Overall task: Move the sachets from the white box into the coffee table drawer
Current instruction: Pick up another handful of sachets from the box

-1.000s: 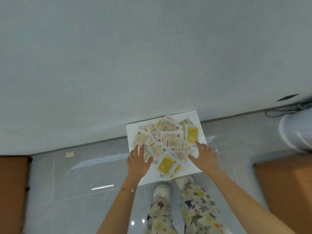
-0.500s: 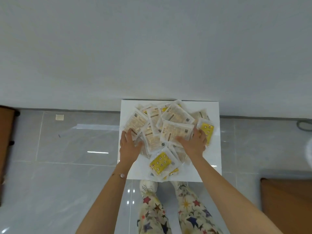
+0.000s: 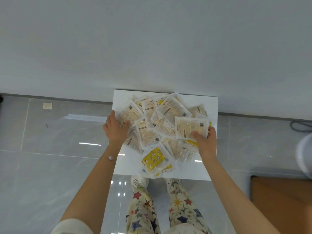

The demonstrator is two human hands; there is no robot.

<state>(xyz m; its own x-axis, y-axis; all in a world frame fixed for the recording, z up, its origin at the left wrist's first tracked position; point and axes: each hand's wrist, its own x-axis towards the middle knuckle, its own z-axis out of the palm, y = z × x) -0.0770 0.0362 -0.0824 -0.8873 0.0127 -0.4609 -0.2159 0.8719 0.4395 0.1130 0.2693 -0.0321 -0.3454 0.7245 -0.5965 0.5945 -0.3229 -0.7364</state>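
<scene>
A flat white box (image 3: 209,105) lies on the tiled floor against the wall, just beyond my feet. On it sits a heap of several clear sachets (image 3: 162,122), most holding beige contents. One yellow sachet (image 3: 153,159) lies at the heap's near edge. My left hand (image 3: 115,128) presses on the heap's left side, its fingers curled over a beige sachet. On the right side, my right hand (image 3: 205,141) grips a beige sachet (image 3: 190,126) lifted above the others. No coffee table drawer is in view.
Brown wooden furniture (image 3: 280,205) fills the bottom right corner. A white rounded object (image 3: 305,156) shows at the right edge, and a dark cable (image 3: 300,125) lies by the wall. A small beige scrap (image 3: 47,105) lies on the floor to the left.
The view has closed in on the box. Both hands spread outward to the sides of the heap, and my right hand took hold of a beige sachet and raised it.
</scene>
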